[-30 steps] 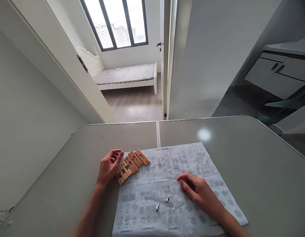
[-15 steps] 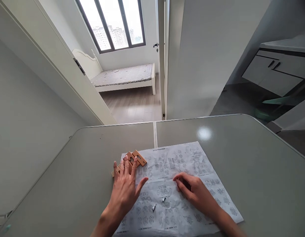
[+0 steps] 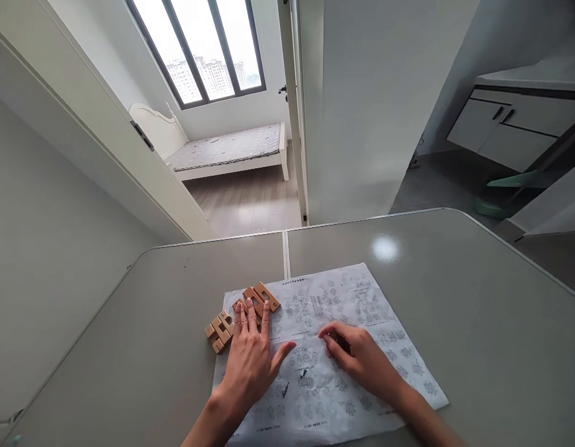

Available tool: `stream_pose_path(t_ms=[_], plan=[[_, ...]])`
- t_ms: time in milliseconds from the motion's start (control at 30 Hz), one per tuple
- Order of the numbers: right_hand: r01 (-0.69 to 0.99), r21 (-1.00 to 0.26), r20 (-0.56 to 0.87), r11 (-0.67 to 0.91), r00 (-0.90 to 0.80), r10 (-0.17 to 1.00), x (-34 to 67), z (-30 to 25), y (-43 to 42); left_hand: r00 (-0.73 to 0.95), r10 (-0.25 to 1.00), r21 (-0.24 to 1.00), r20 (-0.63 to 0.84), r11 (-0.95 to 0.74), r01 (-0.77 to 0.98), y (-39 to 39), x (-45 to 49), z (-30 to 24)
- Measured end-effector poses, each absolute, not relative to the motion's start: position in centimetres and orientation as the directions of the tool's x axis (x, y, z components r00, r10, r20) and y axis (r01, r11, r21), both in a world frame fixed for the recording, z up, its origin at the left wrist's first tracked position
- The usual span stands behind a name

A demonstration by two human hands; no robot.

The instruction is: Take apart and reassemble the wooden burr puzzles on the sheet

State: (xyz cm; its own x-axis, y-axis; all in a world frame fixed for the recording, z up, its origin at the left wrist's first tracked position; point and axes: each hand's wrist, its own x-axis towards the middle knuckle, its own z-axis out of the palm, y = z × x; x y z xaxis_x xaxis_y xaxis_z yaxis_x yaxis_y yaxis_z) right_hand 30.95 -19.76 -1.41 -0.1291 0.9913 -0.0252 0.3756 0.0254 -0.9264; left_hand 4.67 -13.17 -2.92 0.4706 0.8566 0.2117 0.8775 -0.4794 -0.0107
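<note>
I record left hand (image 3: pixel 253 360) spread over wooden blocks (image 3: pixel 271 302) crossing paper's (image 3: pixel 331 413) left edge; right hand (image 3: pixel 357 352) half-curled, contents unclear; worktop (image 3: pixel 492 347) extends rightward.

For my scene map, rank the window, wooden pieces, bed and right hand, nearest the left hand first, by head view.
1. Wooden pieces: partly under the left hand.
2. Right hand: to its right.
3. Bed: beyond the table.
4. Window: past the bed.
</note>
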Motion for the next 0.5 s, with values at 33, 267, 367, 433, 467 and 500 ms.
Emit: stream_pose_path(t_ms=[33,267,367,433,467,500], plan=[[0.374,-0.927,-0.021,0.029,-0.128,0.992,31.0,-1.4,-19.8,0.476,0.852,-0.014,0.218,-0.485,0.874,-13.4,5.0,-2.9],[0.359,-0.933,-0.011,0.036,-0.129,0.992,31.0,-1.5,-19.8,0.54,0.808,-0.02,0.236,-0.552,0.834,-15.8,7.2,-3.2],[0.352,-0.936,-0.023,0.027,-0.135,0.991,31.1,-1.5,-19.8,0.559,0.793,-0.017,0.239,-0.573,0.82,-16.3,8.3,-2.8],[0.347,-0.938,-0.024,0.023,-0.132,0.991,31.1,-1.5,-19.7,0.573,0.784,-0.016,0.239,-0.586,0.81,-16.1,8.8,-2.4],[0.343,-0.939,-0.024,0.022,-0.129,0.991,31.1,-1.5,-19.7,0.574,0.78,-0.012,0.25,-0.591,0.807,-15.7,9.0,-2.2],[0.339,-0.941,-0.026,0.019,-0.127,0.992,31.1,-1.5,-19.7,0.564,0.781,-0.006,0.267,-0.584,0.812,-15.2,9.2,-2.1]])
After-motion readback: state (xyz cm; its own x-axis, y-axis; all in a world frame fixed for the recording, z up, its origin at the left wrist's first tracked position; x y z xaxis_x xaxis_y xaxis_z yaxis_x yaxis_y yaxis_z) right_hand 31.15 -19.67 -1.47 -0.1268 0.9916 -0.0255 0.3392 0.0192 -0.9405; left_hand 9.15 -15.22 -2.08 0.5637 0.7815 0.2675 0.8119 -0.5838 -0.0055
